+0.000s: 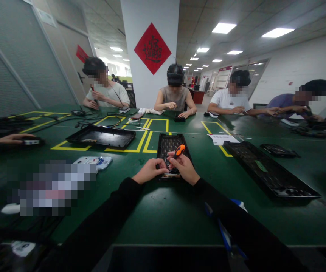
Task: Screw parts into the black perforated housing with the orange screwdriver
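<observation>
Black sleeves nearest. Left hand (151, 170) curled, pinning the near edge of the black tray (166, 144) on the green counter (163, 213). Right hand (183, 166) pinched an orange-handled screwdriver (179, 150), tip down. Tray looked light, stiff, thin plastic: grip by rim.

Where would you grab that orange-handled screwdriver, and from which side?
Probably by the orange handle of the screwdriver, coming from above and the near right, as the right hand does now. The handle is the thick upper end, tilted up and away; the working end points down into the black tray, leaving little room lower down. The left hand rests at the tray's near end.
</observation>
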The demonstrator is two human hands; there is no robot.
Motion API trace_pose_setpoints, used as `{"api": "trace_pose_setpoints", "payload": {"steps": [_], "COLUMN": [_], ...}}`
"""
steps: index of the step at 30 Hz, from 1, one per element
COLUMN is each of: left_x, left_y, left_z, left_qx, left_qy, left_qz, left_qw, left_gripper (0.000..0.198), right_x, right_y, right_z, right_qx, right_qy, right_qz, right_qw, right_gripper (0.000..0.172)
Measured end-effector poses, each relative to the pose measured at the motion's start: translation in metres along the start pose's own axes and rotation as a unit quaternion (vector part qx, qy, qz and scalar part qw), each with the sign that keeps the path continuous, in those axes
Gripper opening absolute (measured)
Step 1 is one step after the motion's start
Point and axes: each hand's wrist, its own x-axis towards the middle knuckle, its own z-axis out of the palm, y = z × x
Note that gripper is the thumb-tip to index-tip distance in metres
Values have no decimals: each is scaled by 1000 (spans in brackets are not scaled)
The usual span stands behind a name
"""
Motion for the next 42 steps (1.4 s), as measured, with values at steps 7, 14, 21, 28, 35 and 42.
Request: {"api": "trace_pose_setpoints", "payload": {"steps": [7,14,21,28,35,42], "left_x": [0,1,1,2,1,2], "left_y": [1,0,-2,-3,1,3], "left_z": [1,0,0,1,0,1], "left_qx": [-10,-12,-9,-1,-5,-15], "left_qy": [4,-7,-8,-4,3,10], "left_qz": [-9,-4,28,27,17,-8], "left_qw": [1000,1000,1000,1000,1000,1000], "left_gripper": [30,27,25,25,24,27], "right_x": [-1,-1,-1,-1,-2,-2], "right_y": [-1,0,1,-1,-6,-4], "right_z": [0,0,-1,1,1,2], "right_qx": [-7,-15,-13,1,-6,3], "right_qy": [0,19,17,7,-3,7], "right_qz": [-2,-6,-4,2,4,-11], "right_qw": [1000,1000,1000,1000,1000,1000], "right_gripper": [39,38,38,39,39,35]}}
